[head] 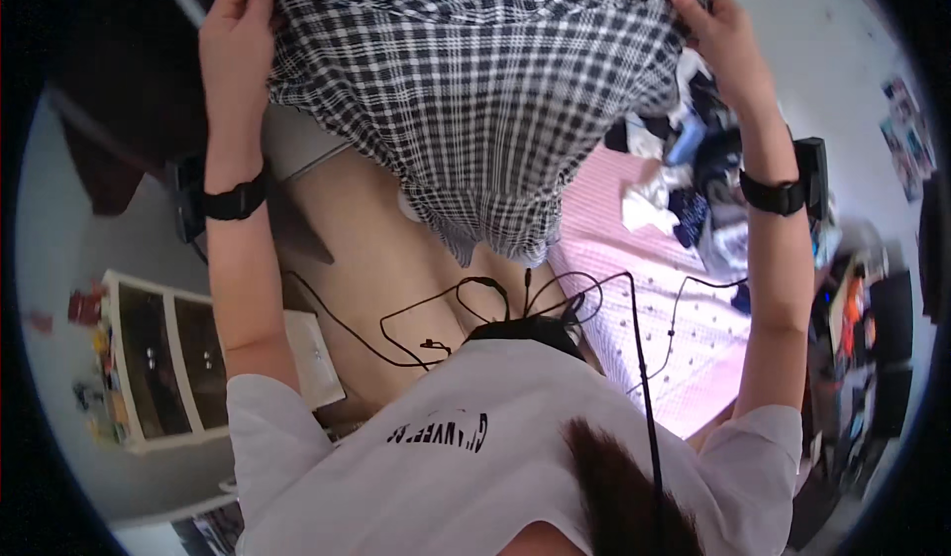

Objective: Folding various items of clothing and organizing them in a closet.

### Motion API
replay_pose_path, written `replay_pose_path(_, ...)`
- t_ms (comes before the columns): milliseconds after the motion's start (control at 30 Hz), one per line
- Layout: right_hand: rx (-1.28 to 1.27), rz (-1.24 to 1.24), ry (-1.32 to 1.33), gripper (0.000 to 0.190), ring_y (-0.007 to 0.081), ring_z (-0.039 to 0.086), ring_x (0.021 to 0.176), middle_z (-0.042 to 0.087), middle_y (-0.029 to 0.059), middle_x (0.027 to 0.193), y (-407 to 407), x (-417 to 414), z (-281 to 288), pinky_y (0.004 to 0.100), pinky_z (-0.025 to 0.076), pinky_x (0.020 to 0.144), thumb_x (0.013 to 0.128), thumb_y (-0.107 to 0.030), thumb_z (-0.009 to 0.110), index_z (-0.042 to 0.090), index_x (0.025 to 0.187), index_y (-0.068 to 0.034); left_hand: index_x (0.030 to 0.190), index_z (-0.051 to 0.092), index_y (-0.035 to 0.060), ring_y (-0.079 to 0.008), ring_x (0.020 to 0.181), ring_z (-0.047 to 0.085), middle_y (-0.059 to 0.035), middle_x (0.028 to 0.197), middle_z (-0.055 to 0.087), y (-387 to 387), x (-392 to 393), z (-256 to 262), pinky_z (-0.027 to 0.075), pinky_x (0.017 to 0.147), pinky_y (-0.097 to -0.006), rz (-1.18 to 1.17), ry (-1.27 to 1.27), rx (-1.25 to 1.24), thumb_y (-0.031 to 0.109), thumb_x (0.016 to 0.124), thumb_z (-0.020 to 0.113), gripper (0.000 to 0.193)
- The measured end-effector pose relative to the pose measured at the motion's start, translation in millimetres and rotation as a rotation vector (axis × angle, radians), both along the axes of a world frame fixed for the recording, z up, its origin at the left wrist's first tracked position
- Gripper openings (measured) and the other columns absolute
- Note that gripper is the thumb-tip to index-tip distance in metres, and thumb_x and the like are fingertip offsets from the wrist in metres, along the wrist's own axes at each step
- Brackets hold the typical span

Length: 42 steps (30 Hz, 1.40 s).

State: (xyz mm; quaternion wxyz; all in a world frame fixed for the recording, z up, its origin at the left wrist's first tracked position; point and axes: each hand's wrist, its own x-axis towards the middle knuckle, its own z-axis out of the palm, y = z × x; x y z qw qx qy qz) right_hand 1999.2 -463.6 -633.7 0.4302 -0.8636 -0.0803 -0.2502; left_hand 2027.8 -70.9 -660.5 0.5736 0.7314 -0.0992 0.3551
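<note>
A black-and-white checked garment (475, 95) hangs spread out between my two raised hands. Its upper edge is bunched and runs out of the top of the picture, and it narrows to a gathered lower end. At the upper left, my left hand (249, 2) pinches one side of the cloth between thumb and fingers. My right hand (706, 17) grips the opposite side at the upper right. Each wrist wears a black strap with a dark device on it. Thin black cables dangle near my waist, below the cloth.
A bed with a pink striped cover (602, 207) lies to the right, bearing a pile of mixed clothes (691, 177). On the left stands a pale-framed cabinet (174, 355) with dark panels. Dark fabric (134, 88) hangs at the upper left. Pictures (906, 140) are on the right wall.
</note>
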Motion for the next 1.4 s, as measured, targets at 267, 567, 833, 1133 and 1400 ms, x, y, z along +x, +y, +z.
replay_pose_path(267, 0.61, 0.281, -0.209, 0.027, 0.0128, 0.055, 0.091, 0.057, 0.0039, 0.105, 17, -74, 77, 0.0257, 0.045, 0.08, 0.093, -0.019, 0.037, 0.05, 0.111, -0.002, 0.105, 0.05, -0.0046, -0.0193, 0.089, 0.058, -0.0143, 0.097, 0.06, -53, 22, 68, 0.048, 0.079, -0.0298, -1.164, -0.059, -0.5, 0.007, 0.09, 0.033, 0.026)
replay_pose_path(567, 0.672, 0.61, 0.028, 0.026, 0.0201, 0.06, 0.084, 0.06, 0.0137, 0.098, 13, -111, 125, 0.029, 0.051, 0.073, 0.09, -0.01, 0.038, 0.051, 0.106, 0.005, 0.101, 0.053, -0.0076, -0.0225, 0.094, 0.056, -0.0172, 0.103, 0.058, -143, 4, 135, 0.043, 0.088, -0.0335, -1.802, 0.035, -0.408, 0.009, 0.089, 0.035, 0.028)
replay_pose_path(833, 0.599, 0.248, -0.114, 0.027, 0.0192, 0.059, 0.083, 0.06, 0.0114, 0.096, -40, -132, 100, 0.029, 0.05, 0.074, 0.09, -0.015, 0.039, 0.052, 0.105, 0.003, 0.105, 0.052, -0.0045, -0.0191, 0.091, 0.056, -0.0136, 0.102, 0.058, -195, -33, 120, 0.047, 0.081, -0.0312, -1.61, 0.011, -0.353, 0.012, 0.091, 0.036, 0.027)
replay_pose_path(1133, 0.515, -0.122, -0.109, 0.028, 0.0182, 0.058, 0.081, 0.06, 0.0089, 0.094, -119, -145, 70, 0.0291, 0.048, 0.076, 0.09, -0.019, 0.041, 0.054, 0.104, 0.001, 0.108, 0.05, -0.0037, -0.019, 0.094, 0.055, -0.0131, 0.105, 0.056, -220, 0, 65, 0.045, 0.083, -0.0307, -1.222, -0.012, -0.098, 0.012, 0.091, 0.036, 0.027)
replay_pose_path(1400, 0.456, -0.225, -0.127, 0.029, 0.0172, 0.058, 0.079, 0.06, 0.0066, 0.092, -150, -125, 89, 0.0292, 0.046, 0.077, 0.09, -0.023, 0.042, 0.055, 0.103, 0.0, 0.111, 0.048, -0.0031, -0.0189, 0.096, 0.053, -0.0127, 0.108, 0.055, -255, 35, -93, 0.044, 0.084, -0.0302, -0.89, 0.313, 0.157, 0.013, 0.091, 0.037, 0.028)
